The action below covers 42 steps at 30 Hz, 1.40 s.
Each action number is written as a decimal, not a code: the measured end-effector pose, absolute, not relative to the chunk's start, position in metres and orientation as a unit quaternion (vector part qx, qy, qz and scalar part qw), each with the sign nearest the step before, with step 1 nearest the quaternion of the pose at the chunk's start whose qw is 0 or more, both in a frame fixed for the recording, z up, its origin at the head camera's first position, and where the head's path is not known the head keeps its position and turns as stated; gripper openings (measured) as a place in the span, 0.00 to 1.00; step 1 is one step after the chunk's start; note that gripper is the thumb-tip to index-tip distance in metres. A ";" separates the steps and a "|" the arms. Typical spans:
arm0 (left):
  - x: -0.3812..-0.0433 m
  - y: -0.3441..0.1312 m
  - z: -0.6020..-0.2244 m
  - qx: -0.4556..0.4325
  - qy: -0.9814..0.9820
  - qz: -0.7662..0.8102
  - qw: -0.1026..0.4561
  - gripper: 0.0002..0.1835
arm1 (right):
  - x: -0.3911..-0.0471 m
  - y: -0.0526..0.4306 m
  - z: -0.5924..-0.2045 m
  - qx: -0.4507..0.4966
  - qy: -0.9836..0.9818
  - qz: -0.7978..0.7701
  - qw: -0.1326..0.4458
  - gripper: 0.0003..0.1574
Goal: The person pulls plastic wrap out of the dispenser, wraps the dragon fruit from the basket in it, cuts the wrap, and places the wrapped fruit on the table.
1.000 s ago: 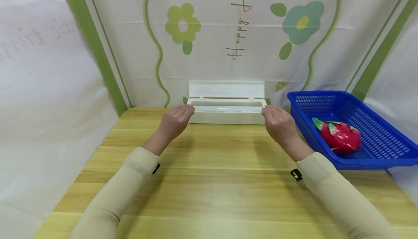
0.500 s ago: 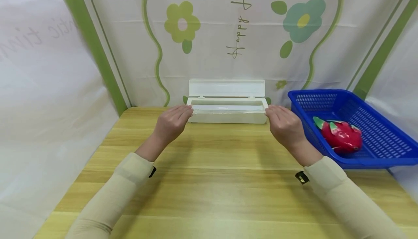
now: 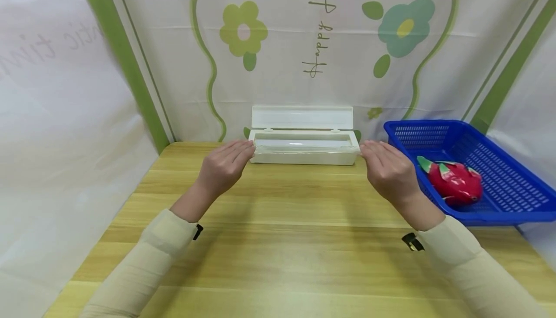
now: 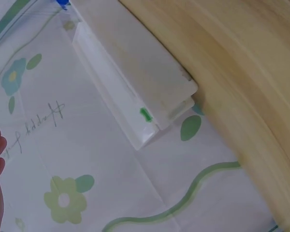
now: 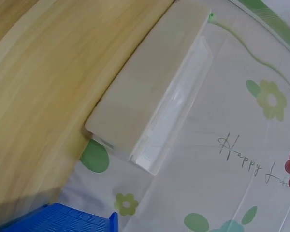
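A long white cling film dispenser box (image 3: pixel 304 158) stands at the back of the table with its lid (image 3: pixel 301 117) raised. Inside lies a white roll (image 3: pixel 299 143). Along the box's front edge runs a shiny, wrinkled strip of clear cling film (image 3: pixel 304 149), stretched between both hands. My left hand (image 3: pixel 221 166) pinches its left end beside the box. At the right end my right hand (image 3: pixel 388 171) pinches it, a little off the box's corner. Each wrist view shows the box (image 4: pixel 135 53) and only some fingers at the frame edge; the film itself is hard to make out there.
A blue plastic basket (image 3: pixel 512 173) stands at the right, with a red dragon fruit (image 3: pixel 456 183) in it. Behind the box hangs a flowered cloth (image 3: pixel 282 81). Bare wooden tabletop (image 3: pixel 286 241) lies in front of the box.
Both hands have drawn slightly toward the person and farther apart, the right one moving more to the right. The film's edge now shows wrinkled over the box front. Box and basket stay put.
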<state>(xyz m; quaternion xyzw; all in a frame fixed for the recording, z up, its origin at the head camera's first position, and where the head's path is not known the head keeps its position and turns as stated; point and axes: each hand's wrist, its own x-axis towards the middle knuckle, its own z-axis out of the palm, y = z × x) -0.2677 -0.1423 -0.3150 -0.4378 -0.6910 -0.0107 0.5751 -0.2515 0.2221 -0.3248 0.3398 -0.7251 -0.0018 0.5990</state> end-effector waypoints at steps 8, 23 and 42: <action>-0.258 -0.142 -0.306 -0.445 -0.666 -0.018 0.598 0.07 | -0.239 0.219 -0.314 0.351 -0.694 0.017 0.628 0.09; -0.230 -0.137 -0.280 -0.463 -0.617 -0.050 0.634 0.06 | -0.214 0.214 -0.296 0.351 -0.662 0.028 0.662 0.09; -0.216 -0.134 -0.271 -0.497 -0.584 -0.086 0.636 0.06 | -0.199 0.215 -0.289 0.377 -0.648 0.056 0.659 0.10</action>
